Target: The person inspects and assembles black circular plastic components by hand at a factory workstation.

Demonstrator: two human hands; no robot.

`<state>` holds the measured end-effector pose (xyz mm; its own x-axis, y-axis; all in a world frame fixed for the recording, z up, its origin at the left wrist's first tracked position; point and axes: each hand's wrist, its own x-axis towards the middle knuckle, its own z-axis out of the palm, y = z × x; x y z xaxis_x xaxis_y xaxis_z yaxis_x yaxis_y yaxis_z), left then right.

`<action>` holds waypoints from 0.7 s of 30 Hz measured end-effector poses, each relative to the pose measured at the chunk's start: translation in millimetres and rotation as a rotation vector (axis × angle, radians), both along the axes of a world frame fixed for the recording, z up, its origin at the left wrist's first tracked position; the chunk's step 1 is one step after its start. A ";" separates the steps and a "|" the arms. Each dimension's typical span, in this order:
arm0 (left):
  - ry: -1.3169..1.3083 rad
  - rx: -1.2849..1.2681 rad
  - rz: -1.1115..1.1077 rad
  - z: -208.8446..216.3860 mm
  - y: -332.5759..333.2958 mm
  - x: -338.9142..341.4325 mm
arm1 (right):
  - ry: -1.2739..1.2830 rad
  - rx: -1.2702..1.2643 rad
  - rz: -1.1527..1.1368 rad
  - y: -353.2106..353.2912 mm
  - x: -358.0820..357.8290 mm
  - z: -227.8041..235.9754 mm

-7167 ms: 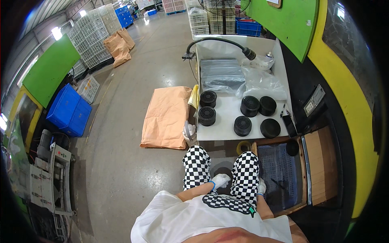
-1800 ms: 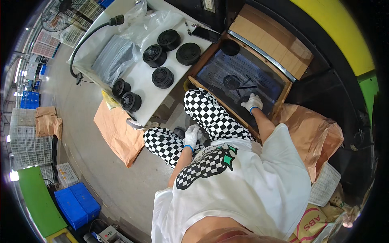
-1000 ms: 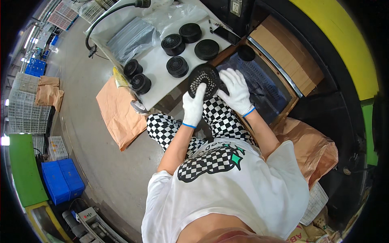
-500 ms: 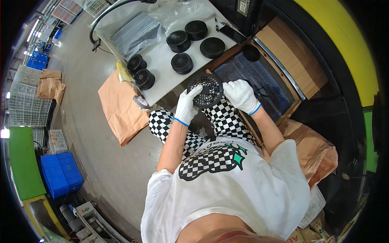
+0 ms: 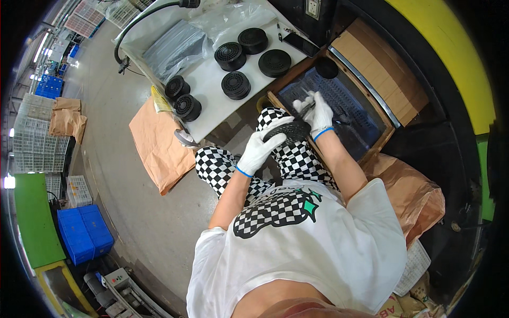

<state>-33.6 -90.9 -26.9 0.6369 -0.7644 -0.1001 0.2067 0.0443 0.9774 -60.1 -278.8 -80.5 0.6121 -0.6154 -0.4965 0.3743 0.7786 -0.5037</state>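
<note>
My left hand [image 5: 258, 149], in a white knit glove, grips a round black perforated grille [image 5: 290, 132] by its left edge above my lap. The grille is tilted, seen partly edge-on. Just right of it and slightly farther out is my gloved right hand [image 5: 320, 112], fingers curled around a slim dark object [image 5: 305, 109] whose kind I cannot make out. Beyond my hands, stacks of similar black discs [image 5: 236, 85] stand on the white tabletop [image 5: 208, 114]. One more black disc [image 5: 326, 68] lies at the far end of the wood-framed tray [image 5: 392, 127].
A stack of clear plastic bags [image 5: 177, 47] and a dark phone [image 5: 301, 44] lie on the table. A bent black lamp arm [image 5: 123, 40] rises at its left edge. Brown paper sacks [image 5: 159, 146] and blue crates [image 5: 85, 231] sit at floor level on the left.
The grille has turned from nearly face-on to steeply tilted and moved right and slightly nearer. My right hand has lifted away from its edge and turned, fingers now pointing up and left.
</note>
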 end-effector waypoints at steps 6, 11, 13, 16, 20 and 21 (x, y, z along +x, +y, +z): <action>0.512 -0.327 0.458 -15.1 5.0 23.0 | 0.228 -0.866 0.223 15.9 -16.1 35.6; 0.578 -0.326 0.442 -14.6 8.7 30.3 | 0.290 -1.546 0.788 -8.1 -27.2 64.8; 0.601 -0.339 0.454 -20.3 9.6 31.4 | 0.251 -1.479 0.840 -9.4 -25.3 57.2; 0.642 -0.339 0.442 -24.2 9.7 30.7 | 0.114 -1.174 0.958 -9.6 -26.4 56.7; 0.743 -0.368 0.467 -21.2 0.9 24.3 | -0.073 -0.943 0.741 7.6 -29.9 54.4; 0.782 -0.415 0.463 -17.8 -1.0 22.5 | -0.080 -0.840 0.649 16.1 -28.3 47.8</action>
<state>-11.1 -92.0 -44.7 0.7500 -0.5267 -0.4000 0.6614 0.5907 0.4623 -88.4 -262.7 -32.7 0.9582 -0.2860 -0.0079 0.0682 0.2551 -0.9645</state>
